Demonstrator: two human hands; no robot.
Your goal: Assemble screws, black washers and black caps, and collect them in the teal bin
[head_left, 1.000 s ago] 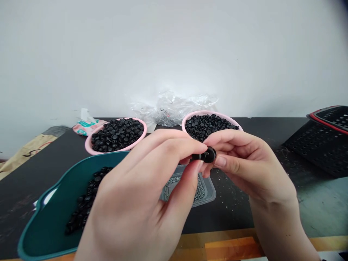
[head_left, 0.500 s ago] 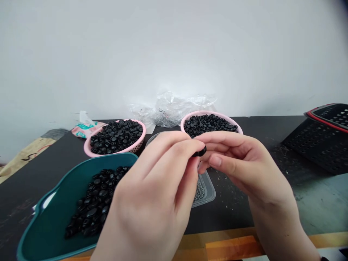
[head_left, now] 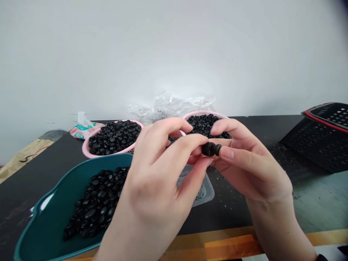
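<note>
Between thumb and forefinger, my left hand point(head_left: 163, 181) pinches a black ribbed round part point(head_left: 208, 149). My right hand point(head_left: 247, 163) holds a smaller black piece point(head_left: 217, 149) by its thumb, right beside the ribbed part; the two pieces seem to touch. Below and behind my hands lies a clear plastic tray point(head_left: 208, 190) with thin metal pins or screws, partly hidden by my left hand. At the left stands a teal basin point(head_left: 40, 235) with many glossy black round parts point(head_left: 95, 203) in it.
Two pink baskets, one at the back left point(head_left: 86, 149) and one at the back centre point(head_left: 190, 114), hold small black parts. Crumpled clear plastic point(head_left: 171, 105) lies against the wall. A black perforated basket point(head_left: 318, 141) stands at the right, a tissue pack point(head_left: 83, 129) at the back left.
My hands have shifted slightly right, and the fingers have spread, so the ribbed part and the smaller piece now show between them. Only one dark part showed earlier.
</note>
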